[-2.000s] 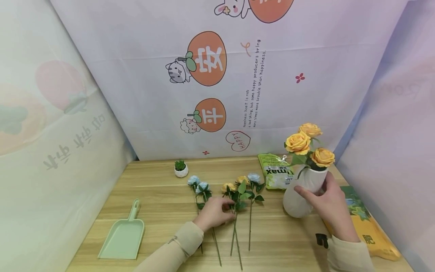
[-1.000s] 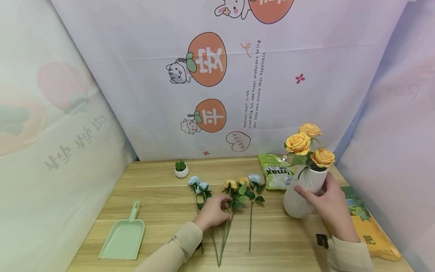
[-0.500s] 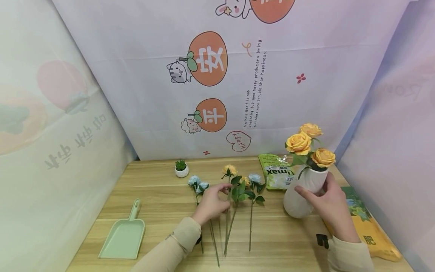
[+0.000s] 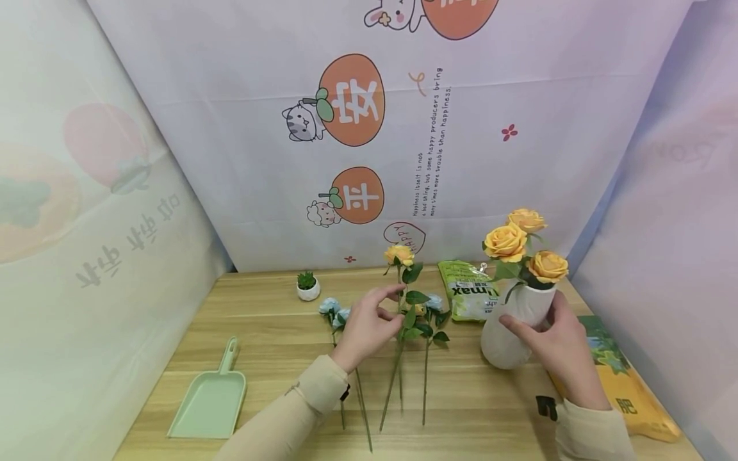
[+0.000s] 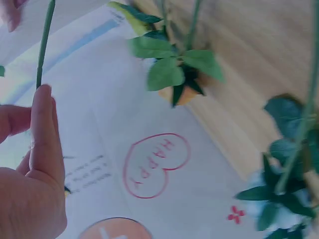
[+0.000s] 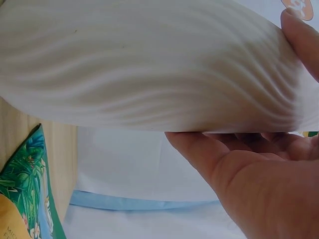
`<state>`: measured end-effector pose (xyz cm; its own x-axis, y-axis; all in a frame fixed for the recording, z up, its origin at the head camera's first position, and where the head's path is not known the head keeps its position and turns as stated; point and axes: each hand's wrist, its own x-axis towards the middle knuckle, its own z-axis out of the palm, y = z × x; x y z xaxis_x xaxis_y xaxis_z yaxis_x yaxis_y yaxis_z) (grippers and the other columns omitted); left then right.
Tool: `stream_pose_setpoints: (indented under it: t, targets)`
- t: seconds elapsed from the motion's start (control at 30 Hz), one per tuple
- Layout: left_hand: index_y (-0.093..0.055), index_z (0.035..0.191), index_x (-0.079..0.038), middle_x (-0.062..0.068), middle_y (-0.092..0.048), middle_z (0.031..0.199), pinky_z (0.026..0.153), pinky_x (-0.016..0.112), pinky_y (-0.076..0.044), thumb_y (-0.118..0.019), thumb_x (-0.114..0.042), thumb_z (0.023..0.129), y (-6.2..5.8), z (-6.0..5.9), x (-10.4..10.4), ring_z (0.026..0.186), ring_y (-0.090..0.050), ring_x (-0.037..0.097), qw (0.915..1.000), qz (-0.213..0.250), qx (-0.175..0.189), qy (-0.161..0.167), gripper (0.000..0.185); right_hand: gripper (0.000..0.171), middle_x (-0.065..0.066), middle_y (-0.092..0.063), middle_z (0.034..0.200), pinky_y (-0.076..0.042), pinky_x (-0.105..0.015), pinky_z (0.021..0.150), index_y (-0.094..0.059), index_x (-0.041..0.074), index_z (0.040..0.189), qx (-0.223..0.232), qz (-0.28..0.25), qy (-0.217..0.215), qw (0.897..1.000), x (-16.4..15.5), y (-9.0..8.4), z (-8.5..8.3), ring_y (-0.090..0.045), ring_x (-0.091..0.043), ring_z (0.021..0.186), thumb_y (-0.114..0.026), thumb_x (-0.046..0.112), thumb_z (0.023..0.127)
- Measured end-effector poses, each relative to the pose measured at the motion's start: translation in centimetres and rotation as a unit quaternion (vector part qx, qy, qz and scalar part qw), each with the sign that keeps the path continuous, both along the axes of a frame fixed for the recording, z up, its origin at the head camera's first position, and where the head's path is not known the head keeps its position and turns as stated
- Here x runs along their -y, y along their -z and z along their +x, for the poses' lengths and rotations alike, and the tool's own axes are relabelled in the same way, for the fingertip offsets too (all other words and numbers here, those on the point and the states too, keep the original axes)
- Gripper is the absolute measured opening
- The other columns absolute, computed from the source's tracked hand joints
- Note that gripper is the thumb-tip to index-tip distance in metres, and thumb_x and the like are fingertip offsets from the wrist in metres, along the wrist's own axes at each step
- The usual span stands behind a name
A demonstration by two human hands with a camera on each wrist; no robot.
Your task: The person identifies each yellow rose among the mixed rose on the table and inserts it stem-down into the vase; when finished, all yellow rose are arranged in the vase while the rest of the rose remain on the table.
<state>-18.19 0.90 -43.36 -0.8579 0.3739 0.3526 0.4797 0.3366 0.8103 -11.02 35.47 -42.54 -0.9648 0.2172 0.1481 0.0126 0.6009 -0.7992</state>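
Head view bright, even, soft diffuse light, only faint shadows on the table (image 4: 277, 358), no glare; wide-angle bending at the edges, corners washed out. Left wrist view motion-blurred with a cool bluish cast. Right wrist view very close, soft focus, the vase (image 6: 149, 64) bright, near overexposed.

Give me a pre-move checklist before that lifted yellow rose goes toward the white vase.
1. Left hand pinches the yellow rose by its stem: ok.
2. Rose lifted upright, bloom above the flowers lying on the table: ok.
3. Right hand grips the white vase, which stands upright: ok.
4. Room in the vase mouth beside the three orange roses: cannot tell.
5. Stem end free of the other stems lying by it: cannot tell.
6. Green snack bag lies behind the path, not across it: ok.
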Motion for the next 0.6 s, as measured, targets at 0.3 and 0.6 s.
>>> stream_pose_setpoints:
  t: [0.3, 0.6]
  targets:
    - [-0.064, 0.149, -0.018, 0.014, -0.066, 0.127, 0.062, 0.024, -0.064, -0.076, 0.005, 0.095, -3.3, 0.8, -2.3, 0.084, -0.075, 0.007, 0.9898, 0.066, -0.115, 0.052, 0.061, 0.106, -0.034, -0.053, 0.147, -0.056, -0.071, 0.094, -0.028, 0.0, 0.163, 0.001, -0.004, 0.0, 1.0, 0.1, -0.1, 0.0, -0.059, -0.053, 0.128, -0.081, 0.06, 0.093]
    - [-0.065, 0.145, -0.007, 0.015, -0.065, 0.126, 0.067, 0.022, -0.064, -0.076, 0.01, 0.092, -7.2, 2.1, -5.6, 0.088, -0.075, 0.007, 0.9673, 0.122, -0.193, 0.11, 0.057, 0.105, -0.034, -0.053, 0.146, -0.058, -0.068, 0.093, -0.028, 0.0, 0.163, 0.004, -0.002, 0.004, 1.0, 0.2, -0.1, 0.2, -0.06, -0.051, 0.126, -0.081, 0.059, 0.093]
